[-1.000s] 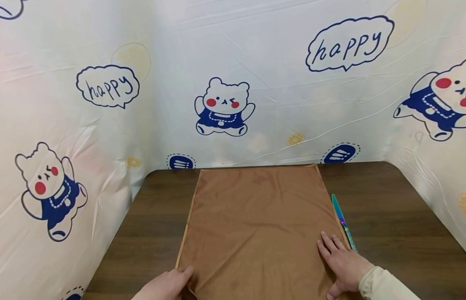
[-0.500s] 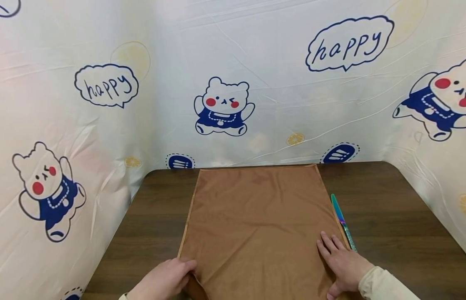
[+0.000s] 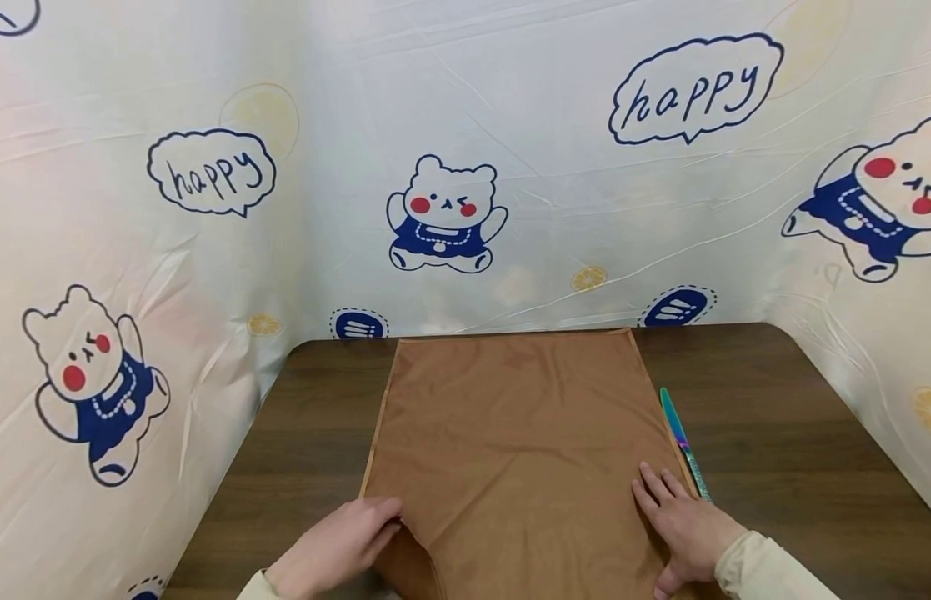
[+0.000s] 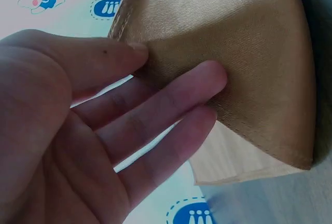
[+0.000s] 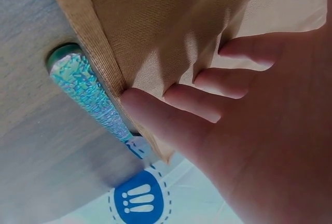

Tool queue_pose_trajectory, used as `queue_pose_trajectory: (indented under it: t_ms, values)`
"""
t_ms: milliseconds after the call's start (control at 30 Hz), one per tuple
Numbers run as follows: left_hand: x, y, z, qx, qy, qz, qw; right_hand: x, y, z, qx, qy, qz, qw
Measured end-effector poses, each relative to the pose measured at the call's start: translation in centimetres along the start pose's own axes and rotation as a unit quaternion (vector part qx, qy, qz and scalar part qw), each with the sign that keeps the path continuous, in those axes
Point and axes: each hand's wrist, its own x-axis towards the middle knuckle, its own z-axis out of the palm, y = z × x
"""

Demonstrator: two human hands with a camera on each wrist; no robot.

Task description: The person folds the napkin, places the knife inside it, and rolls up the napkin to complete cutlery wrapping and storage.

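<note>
A brown cloth (image 3: 510, 433) with a stitched hem lies spread over the middle of the table, a few creases across it. At its left edge my left hand (image 3: 337, 537) pinches the hem between thumb and fingers. The near left part of the cloth (image 4: 249, 63) is lifted and bends over there, as the left wrist view shows. My right hand (image 3: 686, 521) rests on the right side of the cloth with fingers spread. Beside that edge lies a shiny blue-green knife (image 3: 683, 442), its textured handle (image 5: 93, 92) close to my right thumb.
The dark wooden table (image 3: 795, 433) has rounded far corners. A white curtain (image 3: 555, 183) printed with bears and "happy" bubbles hangs behind it and on both sides.
My left hand has moved forward and a little right, drawing the cloth's left edge up and over so that a fold opens beneath it. The right hand has stayed in place.
</note>
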Motion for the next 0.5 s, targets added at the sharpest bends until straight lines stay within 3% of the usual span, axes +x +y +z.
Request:
queue_pose_trajectory:
  t_ms: [167,500]
  values:
    - [0.4,0.3,-0.1,0.029,0.019,-0.001,0.9994,0.0,0.0,0.0,-0.001,0.005,0.000,1.000]
    - [1.2,0.3,-0.5,0.026,0.003,-0.022,0.9994,0.2,-0.1,0.4,-0.002,0.009,0.011,1.000]
